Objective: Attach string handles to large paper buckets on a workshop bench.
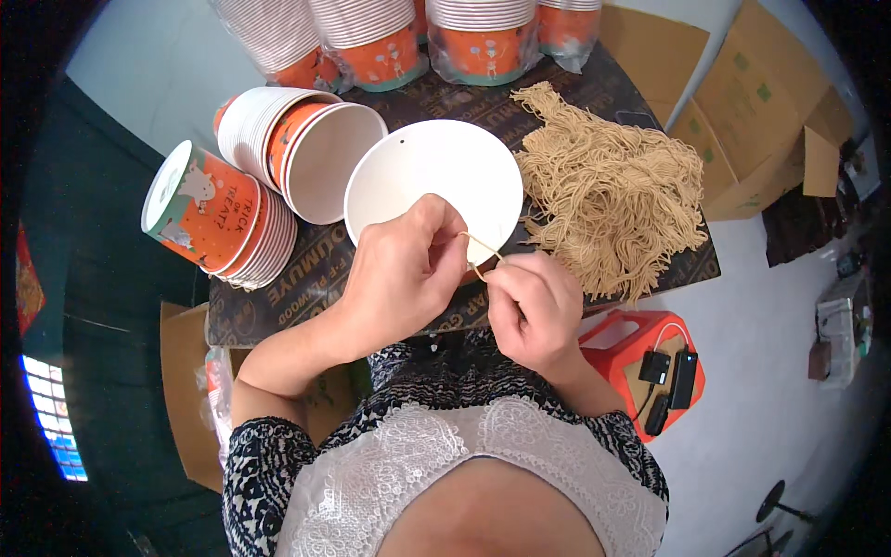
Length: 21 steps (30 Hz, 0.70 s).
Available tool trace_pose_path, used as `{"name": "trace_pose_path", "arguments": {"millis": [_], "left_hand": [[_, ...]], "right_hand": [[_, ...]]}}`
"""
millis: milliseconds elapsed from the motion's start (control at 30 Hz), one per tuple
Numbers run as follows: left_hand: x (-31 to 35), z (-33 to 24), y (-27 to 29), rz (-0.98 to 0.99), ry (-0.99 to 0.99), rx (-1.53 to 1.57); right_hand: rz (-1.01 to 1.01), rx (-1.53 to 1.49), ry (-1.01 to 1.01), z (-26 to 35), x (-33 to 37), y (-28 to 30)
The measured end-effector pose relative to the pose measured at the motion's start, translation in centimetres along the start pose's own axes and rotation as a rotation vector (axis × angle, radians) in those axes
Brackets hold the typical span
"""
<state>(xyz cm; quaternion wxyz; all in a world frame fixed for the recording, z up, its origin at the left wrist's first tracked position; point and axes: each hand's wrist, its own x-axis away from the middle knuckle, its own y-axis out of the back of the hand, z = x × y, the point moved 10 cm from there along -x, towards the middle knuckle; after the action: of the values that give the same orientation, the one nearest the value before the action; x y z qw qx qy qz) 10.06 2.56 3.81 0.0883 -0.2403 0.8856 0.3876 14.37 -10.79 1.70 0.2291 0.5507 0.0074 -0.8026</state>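
Observation:
Both my hands are closed on a thin tan string [485, 246], a short loop of which shows between the fingertips. My left hand [401, 274] pinches one part of it with thumb and fingers. On the other side, my right hand [536, 306] grips the string with curled fingers. Beneath them is a paper bucket [432, 172], its white inside facing up and a small hole near its far left rim. A bit of its orange outer wall shows between the hands. Right of the bucket lies a large heap of tan strings [613, 195]. My fingers hide the string's ends.
Nested orange-and-white paper buckets [218, 213] lie on their sides at the left of the dark table [316, 288]. Plastic-wrapped bucket stacks [483, 56] line the far edge. Cardboard boxes [756, 102] stand beyond, at right. Black devices [682, 379] rest on a red stool [613, 325].

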Motion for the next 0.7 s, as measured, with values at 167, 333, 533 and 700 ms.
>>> {"name": "trace_pose_path", "arguments": {"millis": [167, 333, 533, 700], "left_hand": [[0.6, -1.4, 0.2, -0.031, -0.167, -0.038], [1.0, -3.2, 0.1, -0.027, -0.334, -0.153], [1.7, -4.5, 0.2, -0.06, -0.583, -0.128], [1.6, -5.0, 0.2, -0.057, -0.612, -0.104]], "right_hand": [[-0.029, -0.157, -0.269, -1.5, 0.3, 0.2], [-0.07, -0.407, -0.571, -3.8, 2.0, -0.7], [-0.078, -0.503, -0.665, -4.4, 1.9, -1.4], [-0.021, -0.488, -0.657, -4.0, 1.3, -1.4]]}}
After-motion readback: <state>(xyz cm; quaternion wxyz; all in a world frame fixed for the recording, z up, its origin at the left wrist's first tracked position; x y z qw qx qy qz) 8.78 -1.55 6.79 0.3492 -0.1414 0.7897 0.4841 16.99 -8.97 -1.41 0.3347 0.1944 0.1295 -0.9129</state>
